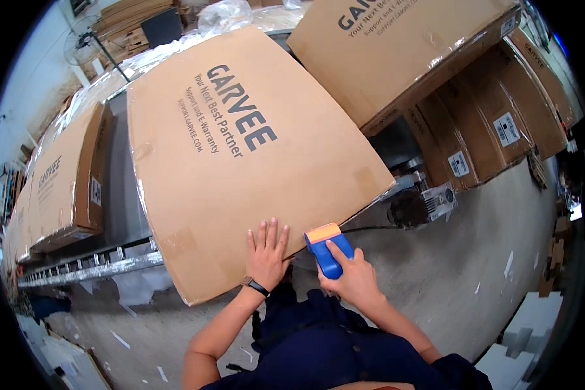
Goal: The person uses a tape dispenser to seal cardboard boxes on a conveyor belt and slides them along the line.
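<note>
Conveyor (pixel 123 175): dark bed, metal rail along near edge. Large brown carton (pixel 260 188) on conveyor, printed face up, skewed, near left corner jutting out past conveyor's near edge. Second carton (pixel 409 45) beyond first one's right edge; support hidden. Labelled cartons (pixel 471 123) below and right of that one. Left carton (pixel 65 185) lying toward conveyor's left, by near edge, with bare bed between it and large carton. Motor (pixel 409 205) just beside conveyor's near edge, near large carton's right corner. Left hand (pixel 266 260) flat on large carton, roughly midway along near edge, fingers spread wide. Right hand (pixel 356 276) wrapped around blue tool (pixel 322 255), index finger laid along top. Tool's orange strip at large carton's near edge, just right of left hand; contact: cannot tell. Dark-banded watch (pixel 257 284) on left wrist.
</note>
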{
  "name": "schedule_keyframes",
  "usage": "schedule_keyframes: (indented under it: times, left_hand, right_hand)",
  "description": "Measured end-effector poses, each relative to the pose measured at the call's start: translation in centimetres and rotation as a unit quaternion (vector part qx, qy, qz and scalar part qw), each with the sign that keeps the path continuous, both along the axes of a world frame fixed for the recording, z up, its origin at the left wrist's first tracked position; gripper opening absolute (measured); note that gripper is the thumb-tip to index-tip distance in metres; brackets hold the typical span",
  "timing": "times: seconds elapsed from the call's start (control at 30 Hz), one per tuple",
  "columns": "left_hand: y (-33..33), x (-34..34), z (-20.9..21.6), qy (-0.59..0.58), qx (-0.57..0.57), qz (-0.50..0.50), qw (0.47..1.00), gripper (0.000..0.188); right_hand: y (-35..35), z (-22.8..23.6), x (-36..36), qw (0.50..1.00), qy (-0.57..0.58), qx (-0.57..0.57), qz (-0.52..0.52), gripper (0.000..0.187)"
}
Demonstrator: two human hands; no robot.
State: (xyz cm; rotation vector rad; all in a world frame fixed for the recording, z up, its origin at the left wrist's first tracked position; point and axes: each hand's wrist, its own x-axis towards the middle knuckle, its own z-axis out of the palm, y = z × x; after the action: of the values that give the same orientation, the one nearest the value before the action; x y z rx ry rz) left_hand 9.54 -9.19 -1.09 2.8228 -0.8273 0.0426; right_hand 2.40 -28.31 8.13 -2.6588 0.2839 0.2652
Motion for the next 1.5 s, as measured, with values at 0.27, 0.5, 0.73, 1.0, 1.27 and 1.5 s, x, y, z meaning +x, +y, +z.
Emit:
schedule_keyframes:
  times: [0.27, 0.5, 0.73, 1.0, 1.27, 1.5]
  left_hand:
    - [-0.1, -0.3, -0.2, -0.039, 0.024, -0.022, 0.999, 0.083]
    - [-0.2, -0.5, 0.1, -0.079, 0.046, -0.037, 0.995, 0.079]
    - [-2.1, 0.8, -1.3, -0.063, 0.041, -0.045, 0.996, 0.084]
    - [-9.4, 2.3, 0.0, 0.037, 0.024, -0.046, 0.998, 0.097]
    - [-17.8, 5.8, -0.9, 0.013, -0.022, -0.084, 0.996, 0.092]
    - [-18.2, 5.7, -0.7, 0.035, -0.010, -0.028, 0.999, 0.087]
  right_hand:
    - [-1.2, -2.6, -3.5, 0.994, -0.093, 0.035, 0.040, 0.070]
    - [-2.8, -9.2, -6.8, 0.994, -0.047, 0.055, 0.083, 0.066]
    - [3.3, -24.7, 2.5, 0.936, 0.078, -0.161, 0.302, 0.054]
    - [-14.6, -11.0, -6.7, 0.917, 0.248, 0.309, -0.037, 0.058]
    - [-16.3, 7.5, 10.9, 0.898, -0.390, 0.169, -0.115, 0.055]
    - [-15.5, 2.8, 14.4, 0.998, 0.057, -0.026, -0.006, 0.063]
